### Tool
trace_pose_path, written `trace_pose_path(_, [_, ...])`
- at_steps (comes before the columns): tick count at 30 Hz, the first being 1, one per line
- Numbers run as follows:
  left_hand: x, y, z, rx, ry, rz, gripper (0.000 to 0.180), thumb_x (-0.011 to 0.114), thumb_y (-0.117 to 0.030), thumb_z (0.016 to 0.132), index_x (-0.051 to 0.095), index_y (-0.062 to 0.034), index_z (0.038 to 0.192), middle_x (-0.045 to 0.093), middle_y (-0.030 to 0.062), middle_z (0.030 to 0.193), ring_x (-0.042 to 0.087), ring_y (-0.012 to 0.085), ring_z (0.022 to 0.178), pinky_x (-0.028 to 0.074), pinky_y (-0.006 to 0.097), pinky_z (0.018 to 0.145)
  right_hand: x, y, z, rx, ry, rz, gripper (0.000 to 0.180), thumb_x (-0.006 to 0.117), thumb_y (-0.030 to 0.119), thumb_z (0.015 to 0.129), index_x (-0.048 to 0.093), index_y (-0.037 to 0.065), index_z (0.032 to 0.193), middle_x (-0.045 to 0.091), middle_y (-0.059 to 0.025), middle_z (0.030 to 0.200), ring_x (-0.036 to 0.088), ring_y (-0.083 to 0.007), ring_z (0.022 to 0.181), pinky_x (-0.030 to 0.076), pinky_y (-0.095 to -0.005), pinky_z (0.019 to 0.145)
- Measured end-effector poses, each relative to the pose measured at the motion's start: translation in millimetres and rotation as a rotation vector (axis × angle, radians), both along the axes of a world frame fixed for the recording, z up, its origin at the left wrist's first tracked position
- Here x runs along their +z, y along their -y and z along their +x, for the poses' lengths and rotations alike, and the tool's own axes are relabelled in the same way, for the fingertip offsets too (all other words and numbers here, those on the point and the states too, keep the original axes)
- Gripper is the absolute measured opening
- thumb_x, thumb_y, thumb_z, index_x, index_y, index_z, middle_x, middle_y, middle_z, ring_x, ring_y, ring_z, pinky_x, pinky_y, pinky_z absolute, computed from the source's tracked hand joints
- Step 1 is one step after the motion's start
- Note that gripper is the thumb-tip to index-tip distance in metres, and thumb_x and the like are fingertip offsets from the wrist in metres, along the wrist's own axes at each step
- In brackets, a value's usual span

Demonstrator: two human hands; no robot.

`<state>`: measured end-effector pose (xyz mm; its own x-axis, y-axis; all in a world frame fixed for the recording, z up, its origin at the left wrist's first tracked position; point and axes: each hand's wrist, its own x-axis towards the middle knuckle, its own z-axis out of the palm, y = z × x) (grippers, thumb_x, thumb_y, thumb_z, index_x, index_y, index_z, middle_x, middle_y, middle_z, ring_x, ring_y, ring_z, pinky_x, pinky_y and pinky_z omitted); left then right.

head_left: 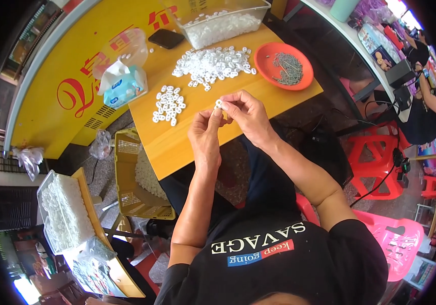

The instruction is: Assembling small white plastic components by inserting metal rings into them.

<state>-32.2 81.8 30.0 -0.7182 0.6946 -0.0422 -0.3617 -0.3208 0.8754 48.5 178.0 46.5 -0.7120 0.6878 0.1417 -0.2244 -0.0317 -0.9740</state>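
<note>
My left hand (pixel 205 133) and my right hand (pixel 247 114) meet above the near edge of a small wooden table (pixel 177 145). Together they pinch a small white plastic ring piece (pixel 219 104) between the fingertips. A small group of the same white pieces (pixel 168 104) lies on the table to the left of my hands. A larger loose pile of white pieces (pixel 213 63) lies further back. An orange round dish (pixel 283 65) with several thin metal parts sits at the back right of the table.
A clear plastic tub (pixel 218 23) of white pieces, a black phone (pixel 166 38) and a tissue pack (pixel 122 87) sit at the back. A yellow crate (pixel 126 175) and a tray of white pieces (pixel 63 211) stand on the left. Red and pink plastic chairs (pixel 380 168) and another person (pixel 426 109) are on the right.
</note>
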Motion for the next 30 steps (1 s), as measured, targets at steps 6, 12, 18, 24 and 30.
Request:
trace_pose_path(6, [6,9,5,-0.013,-0.131,-0.052,0.017,0.064,-0.014,0.095,0.061,0.0009,0.101,0.061,0.0031,0.091,0.054,0.0099,0.083,0.044,0.025,0.079,7,0,4,0.021,-0.075,-0.237,0.016,0.064,0.012,0.094,0.063,0.002,0.106,0.062,-0.001,0.084,0.058,-0.0069,0.072,0.05,-0.0216,0.067])
trace_pose_path(12, [0,13,-1,-0.057,-0.127,-0.025,0.032,0.058,-0.024,0.099,0.059,0.0,0.119,0.058,0.005,0.113,0.053,0.011,0.098,0.043,0.025,0.086,14,3,10,0.168,-0.097,-0.393,0.023,0.065,0.01,0.093,0.06,0.004,0.115,0.061,-0.0009,0.087,0.057,-0.0065,0.073,0.049,-0.0236,0.068])
trace_pose_path(18, [-11,13,-2,-0.203,-0.11,0.289,0.037,0.053,-0.028,0.101,0.056,0.0006,0.125,0.056,0.0099,0.128,0.053,0.0163,0.111,0.042,0.03,0.096,12,18,10,0.291,-0.25,-0.672,0.059,0.064,0.001,0.09,0.035,0.007,0.141,0.063,-0.0046,0.096,0.057,-0.0095,0.079,0.05,-0.0275,0.073])
trace_pose_path(24, [-15,17,-1,-0.114,-0.078,0.348,0.03,0.051,-0.025,0.102,0.06,0.0006,0.115,0.058,0.0111,0.123,0.053,0.0203,0.115,0.043,0.035,0.098,1,39,-3,0.237,-0.343,-0.723,0.063,0.063,0.0,0.091,0.03,0.007,0.144,0.061,-0.0061,0.102,0.054,-0.01,0.087,0.047,-0.0278,0.086])
trace_pose_path(30, [-12,26,-14,-0.158,0.017,0.35,0.026,0.053,-0.023,0.1,0.06,0.0002,0.11,0.058,0.0126,0.121,0.054,0.0214,0.112,0.043,0.039,0.098,1,38,-8,0.301,-0.282,-0.73,0.07,0.064,0.001,0.089,0.023,0.002,0.146,0.059,-0.0091,0.107,0.053,-0.0108,0.09,0.046,-0.0307,0.088])
